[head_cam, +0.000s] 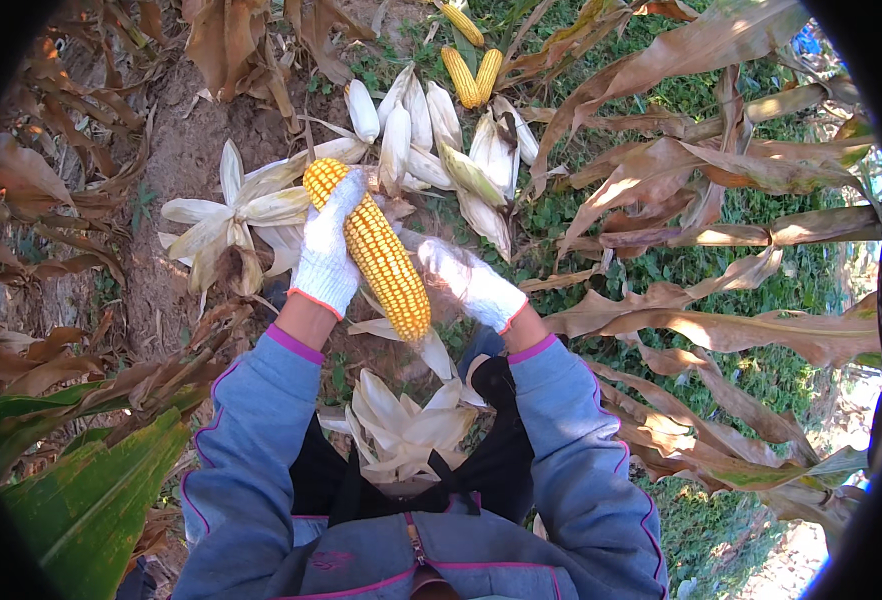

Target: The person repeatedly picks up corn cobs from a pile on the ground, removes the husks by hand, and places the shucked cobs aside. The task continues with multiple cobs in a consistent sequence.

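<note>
A husked ear of yellow corn (387,266) lies slantwise in my left hand (328,247), whose white knit glove wraps its upper part with the thumb across the kernels. My right hand (460,277), gloved the same way, is just right of the ear; its fingertips are in glare and partly hidden, so whether they grip anything cannot be told. Pale husks (235,217) spread out left of my left hand. Beyond both hands lies a pile of ears still in their husks (396,146). Past it, several bare yellow ears (460,75) rest on the ground.
Opened husks (407,427) lie between my legs. Dry corn stalks and leaves (711,232) lean in from the right over low green plants. Brown leaves (51,172) and bare soil (186,142) are on the left, with a large green leaf (96,495) at lower left.
</note>
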`<state>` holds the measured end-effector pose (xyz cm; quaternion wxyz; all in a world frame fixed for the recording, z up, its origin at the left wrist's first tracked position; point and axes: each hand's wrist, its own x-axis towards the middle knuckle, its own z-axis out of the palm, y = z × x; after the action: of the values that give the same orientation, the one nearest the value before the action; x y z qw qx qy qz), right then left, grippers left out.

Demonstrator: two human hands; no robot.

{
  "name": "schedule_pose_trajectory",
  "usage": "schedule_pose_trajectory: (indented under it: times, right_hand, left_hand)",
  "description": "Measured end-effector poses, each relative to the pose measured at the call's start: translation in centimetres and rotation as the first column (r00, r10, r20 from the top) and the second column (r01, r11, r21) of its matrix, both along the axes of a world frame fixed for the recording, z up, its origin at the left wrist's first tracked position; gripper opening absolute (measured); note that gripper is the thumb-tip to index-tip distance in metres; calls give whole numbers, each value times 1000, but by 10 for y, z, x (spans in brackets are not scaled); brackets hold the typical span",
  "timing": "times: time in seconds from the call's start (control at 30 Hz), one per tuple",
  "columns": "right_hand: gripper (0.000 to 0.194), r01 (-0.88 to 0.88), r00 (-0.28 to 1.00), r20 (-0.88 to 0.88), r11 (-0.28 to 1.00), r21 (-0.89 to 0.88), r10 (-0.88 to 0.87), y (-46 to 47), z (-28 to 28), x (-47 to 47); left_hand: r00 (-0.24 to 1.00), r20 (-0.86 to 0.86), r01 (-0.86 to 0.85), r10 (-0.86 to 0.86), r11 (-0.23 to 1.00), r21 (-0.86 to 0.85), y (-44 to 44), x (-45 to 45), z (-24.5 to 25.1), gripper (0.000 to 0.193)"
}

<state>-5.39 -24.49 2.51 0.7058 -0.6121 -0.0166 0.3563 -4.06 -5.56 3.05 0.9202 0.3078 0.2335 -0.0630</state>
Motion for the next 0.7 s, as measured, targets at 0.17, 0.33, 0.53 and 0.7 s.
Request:
schedule_pose_trajectory:
  times: [0.17,0.33,0.53,0.7]
  right_hand:
    - [43,239,882,-432,968,70,-187,31,-36,-32]
    - [33,302,666,-663,936,-179,-342,22,-84,-32]
    - [47,574,808,-398,734,364,-434,-12,-72,69]
    - [39,659,738,3,721,216,-675,-46,-96,133]
  left_hand:
    - [999,-27,-37,44,977,209,6,3,-11,26]
    - [983,66,-182,171,952,247,7,8,-11,18]
    - [994,66,-91,83,989,120,17,11,-6,19]
    - [990,34,-143,140,985,99,13,12,1,18]
